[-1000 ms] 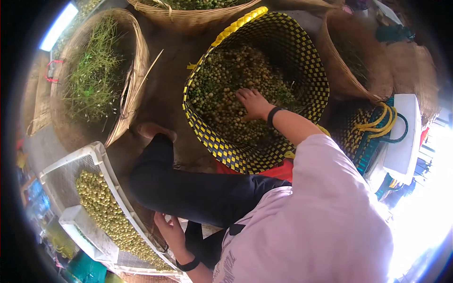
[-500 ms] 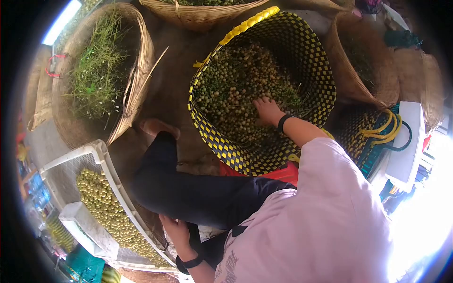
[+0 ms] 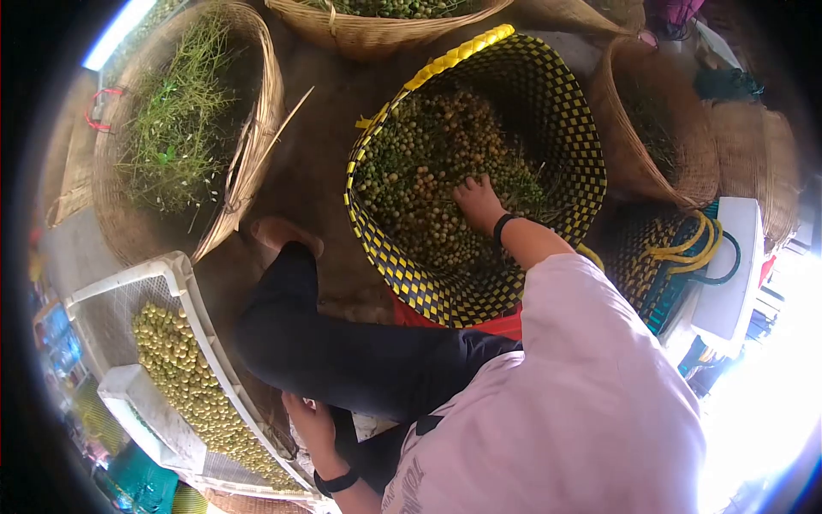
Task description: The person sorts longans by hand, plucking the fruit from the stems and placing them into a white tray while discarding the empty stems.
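Observation:
My right hand (image 3: 478,202) reaches into a black-and-yellow woven basket (image 3: 402,278). Its fingers are curled down onto the small round green and brownish fruits (image 3: 424,184) on thin stems, and what they close on is hidden. Below my bent leg, my left hand (image 3: 312,430) rests against the dark trousers, fingers loosely apart and partly covered by the leg; nothing shows in it. Beside that hand a white mesh tray (image 3: 184,274) stands with many loose yellow-green fruits (image 3: 193,377) in it.
A wicker basket of green stems (image 3: 270,94) stands at the left, a splinter jutting from its rim. Other wicker baskets (image 3: 368,34) line the back and right. A white box (image 3: 728,257) and yellow rope handles (image 3: 698,248) are at right. A red object (image 3: 501,325) lies under the woven basket.
My right hand has shifted slightly left within the fruits, and its fingers look more bent. The view has moved a little. My left hand stays by the leg.

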`<state>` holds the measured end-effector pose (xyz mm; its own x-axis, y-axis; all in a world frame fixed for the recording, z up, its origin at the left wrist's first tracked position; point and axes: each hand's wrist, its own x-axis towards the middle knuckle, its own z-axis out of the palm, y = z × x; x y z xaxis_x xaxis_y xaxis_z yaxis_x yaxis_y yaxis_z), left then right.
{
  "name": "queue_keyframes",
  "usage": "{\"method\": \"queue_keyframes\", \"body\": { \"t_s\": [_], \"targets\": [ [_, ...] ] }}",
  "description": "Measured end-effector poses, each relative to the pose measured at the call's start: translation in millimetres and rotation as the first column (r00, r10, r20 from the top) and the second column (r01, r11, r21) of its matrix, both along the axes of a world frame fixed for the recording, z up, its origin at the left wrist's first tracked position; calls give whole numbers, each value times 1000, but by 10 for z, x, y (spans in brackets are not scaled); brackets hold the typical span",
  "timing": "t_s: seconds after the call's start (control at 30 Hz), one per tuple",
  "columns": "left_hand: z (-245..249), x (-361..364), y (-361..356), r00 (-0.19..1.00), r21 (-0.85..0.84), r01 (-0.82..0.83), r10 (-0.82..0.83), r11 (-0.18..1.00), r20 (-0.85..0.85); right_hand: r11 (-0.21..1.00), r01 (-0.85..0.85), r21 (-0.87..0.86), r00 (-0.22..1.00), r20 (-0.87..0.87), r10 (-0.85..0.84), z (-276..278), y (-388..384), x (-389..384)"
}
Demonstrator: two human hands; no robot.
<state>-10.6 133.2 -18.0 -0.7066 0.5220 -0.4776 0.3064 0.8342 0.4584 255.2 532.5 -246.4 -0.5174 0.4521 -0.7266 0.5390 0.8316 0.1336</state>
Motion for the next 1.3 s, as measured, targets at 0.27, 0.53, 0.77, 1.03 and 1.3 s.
{"method": "queue_keyframes", "body": {
  "t_s": [0.27, 0.53, 0.77, 1.03, 1.3],
  "targets": [
    [-90, 33, 6, 995, 137, -27, 13, 990, 102, 986, -146, -78, 961, -249, 123, 37, -63, 443],
    [-117, 26, 14, 1000, 18, 9, -9, 1000, 22, 974, -148, -168, 950, -299, 93, 198, -46, 760],
    [-37, 12, 172, 996, 3, 88, -88, 996, 17, 991, -137, -9, 990, -27, 137, 42, -50, 180],
    [-81, -7, 112, 999, 32, 1, -2, 999, 35, 996, 20, -88, 997, -70, -27, 71, 280, 106],
    [-65, 33, 240, 993, 25, 114, -115, 993, 36, 999, 24, -38, 996, -90, -28, -161, 222, 229]
  ]
}}
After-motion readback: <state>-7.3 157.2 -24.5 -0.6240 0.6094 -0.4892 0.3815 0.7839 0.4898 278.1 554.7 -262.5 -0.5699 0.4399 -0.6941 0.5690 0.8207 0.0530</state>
